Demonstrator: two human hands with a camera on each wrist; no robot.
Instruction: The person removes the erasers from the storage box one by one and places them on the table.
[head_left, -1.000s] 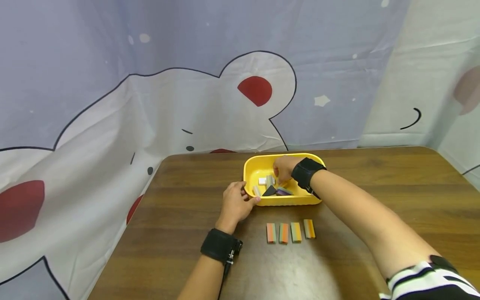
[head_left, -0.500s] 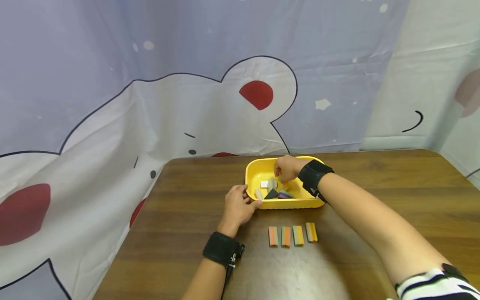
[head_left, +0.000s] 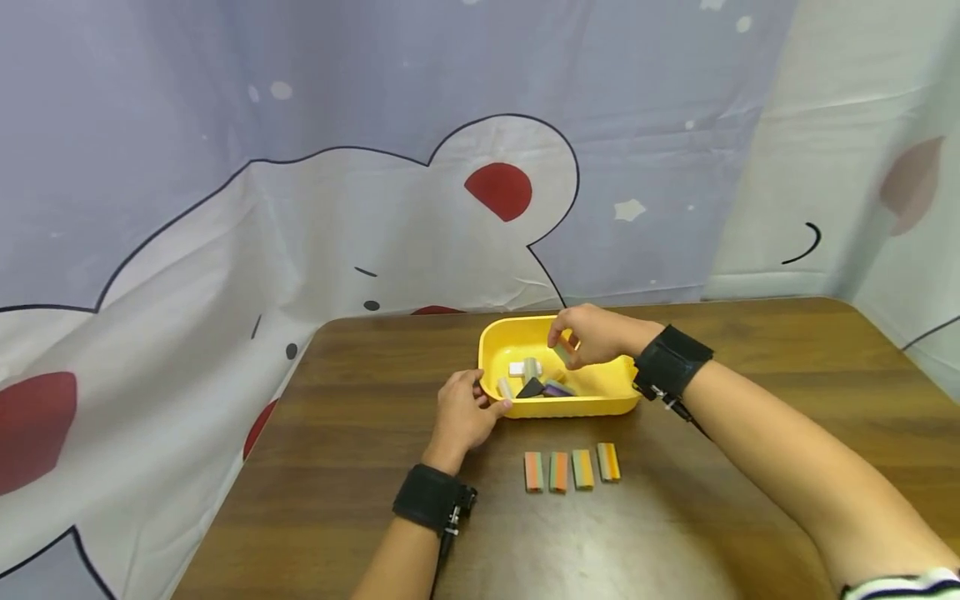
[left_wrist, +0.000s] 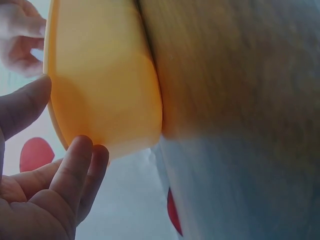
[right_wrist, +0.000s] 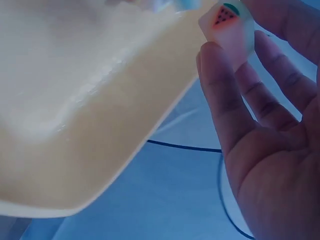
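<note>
Fingers (right_wrist: 290,22) of the right hand (head_left: 596,333) clamped on one small block (right_wrist: 235,30), thumb on one side, index finger opposite. Block is held up over the yellow tray (head_left: 573,407), within its outline, right of the pieces lying inside.

Change: half a second ago the right hand was lower in the tray, with no block clearly visible in its grip. It has now risen, block in view. Reading: this pick seems complete, the block free of the rest; its placing is not yet done.

Block, close: pale pinkish body, greenish toward one side; the end face bears a reddish triangle with dark dots and a green arc, rather like a melon slice. From the head view it shows greenish and orange. Far edge blurred.

Tray, left part inside: white piece (head_left: 517,368), pale striped block (head_left: 531,368), dark wedge (head_left: 531,388), purple block (head_left: 557,389). Some overlap; exact contacts cannot be told.

Left hand (head_left: 467,412): fingers bent around the tray's near-left corner, thumb at the near rim, others against the left end. Probably steadying it.

Near side of the tray, on the counter (head_left: 375,400): four striped blocks (head_left: 558,472) in a row, side by side, slightly apart. Beyond the tray: printed curtain (head_left: 630,250).
</note>
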